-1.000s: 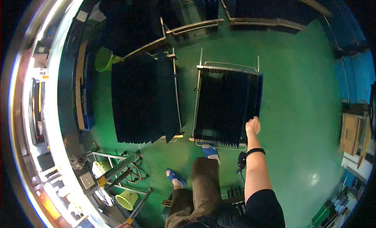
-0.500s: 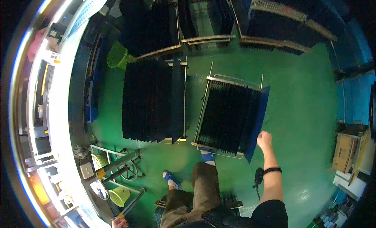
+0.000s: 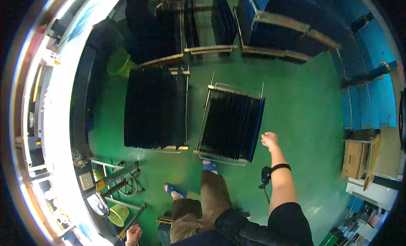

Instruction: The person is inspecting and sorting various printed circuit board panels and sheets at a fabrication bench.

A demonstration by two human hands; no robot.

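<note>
A wire-framed rack [image 3: 204,115] full of dark upright panels stands on the floor ahead of my feet. Its rightmost panel [image 3: 258,129] is dark blue and leans close to the others. My right hand [image 3: 269,140] hangs just right of that panel, apart from it. Its fingers are slightly spread and loosely bent, with nothing in them. A black strap with a small black device [image 3: 265,175] is on my right wrist. My left hand [image 3: 134,233] is low at the left, near a metal-framed cart [image 3: 139,212]. Its fingers are curled in, and no object shows in them.
Another rack of dark panels [image 3: 155,108] stands to the left. Several more loaded racks [image 3: 211,48] line the far side. Left lie a bright workbench [image 3: 63,119] and yellow-green baskets [image 3: 118,215]. A cardboard box [image 3: 354,159] sits at the right. Behind my legs is another small rack [image 3: 164,232].
The blue panel, earlier slanting outward beside my right hand, now stands closer to the others. My right hand has come away from it. My left hand shows more fully. The whole view has shifted.
</note>
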